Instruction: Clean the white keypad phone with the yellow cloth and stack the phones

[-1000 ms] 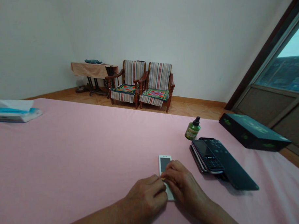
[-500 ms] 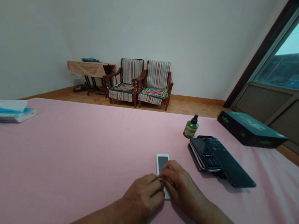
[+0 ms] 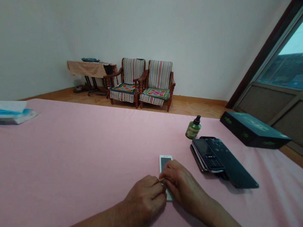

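Note:
A small white phone (image 3: 165, 160) lies face up on the pink table (image 3: 80, 152), its lower half hidden under my hands. My left hand (image 3: 146, 199) is curled at the phone's left edge, fingertips pinched together. My right hand (image 3: 177, 183) lies over the phone's lower part, fingers bent and pressed against it. Between the two sets of fingertips shows a tiny yellowish bit (image 3: 160, 180) that I cannot make out.
Right of my hands lie a black keypad phone (image 3: 208, 155) stacked on flat dark devices (image 3: 230, 163), a green bottle (image 3: 192, 128) and a dark box (image 3: 251, 130). A blue-white packet (image 3: 11, 112) sits far left. Two striped chairs (image 3: 142, 84) stand by the wall.
My hands stay on the white phone, with only slight shifting. The view has drifted a little.

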Tool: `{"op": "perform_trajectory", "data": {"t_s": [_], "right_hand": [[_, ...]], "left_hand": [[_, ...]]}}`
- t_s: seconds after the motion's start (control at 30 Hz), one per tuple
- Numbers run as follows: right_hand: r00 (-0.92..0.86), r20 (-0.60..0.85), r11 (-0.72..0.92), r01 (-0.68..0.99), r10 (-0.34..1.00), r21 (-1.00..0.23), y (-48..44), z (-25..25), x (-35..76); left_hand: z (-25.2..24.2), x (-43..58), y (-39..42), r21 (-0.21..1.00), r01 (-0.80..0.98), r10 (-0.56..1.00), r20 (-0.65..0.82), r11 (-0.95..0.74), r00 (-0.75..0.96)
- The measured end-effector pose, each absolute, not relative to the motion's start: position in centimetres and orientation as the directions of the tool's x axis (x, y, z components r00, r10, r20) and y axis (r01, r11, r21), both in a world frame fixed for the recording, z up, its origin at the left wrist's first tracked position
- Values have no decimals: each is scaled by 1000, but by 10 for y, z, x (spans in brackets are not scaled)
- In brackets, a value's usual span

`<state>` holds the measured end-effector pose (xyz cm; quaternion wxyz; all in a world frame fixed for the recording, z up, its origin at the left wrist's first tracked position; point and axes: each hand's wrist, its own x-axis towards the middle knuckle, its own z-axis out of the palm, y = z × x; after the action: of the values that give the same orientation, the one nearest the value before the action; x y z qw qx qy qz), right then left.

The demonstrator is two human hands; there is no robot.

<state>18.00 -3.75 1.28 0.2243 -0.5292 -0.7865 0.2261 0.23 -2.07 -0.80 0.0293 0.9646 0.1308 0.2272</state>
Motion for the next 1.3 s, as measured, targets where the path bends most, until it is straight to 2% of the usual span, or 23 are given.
{"op": "perform_trajectory", "data": {"t_s": [0.2,0.8,1.03,1.2,1.3], "right_hand": [[-320,124,325,714,939,-620,-39,12,192],[-329,139,340,702,934,-626,-37,6,177],[-194,119,223,704,974,-674,-43,5,209],[-226,213,309,639,951,-705,-40,-3,201],[-224,258,341,608,940,-717,-35,-8,192]], "left_hand": [[-8,2,-23,145,265,301,380,-953,875],[-8,1,-22,173,265,314,416,-949,853],[-6,1,-23,185,272,324,375,-944,869],[-5,-1,-21,177,291,339,387,-940,858],[-2,-5,-17,233,318,387,382,-919,839]]}}
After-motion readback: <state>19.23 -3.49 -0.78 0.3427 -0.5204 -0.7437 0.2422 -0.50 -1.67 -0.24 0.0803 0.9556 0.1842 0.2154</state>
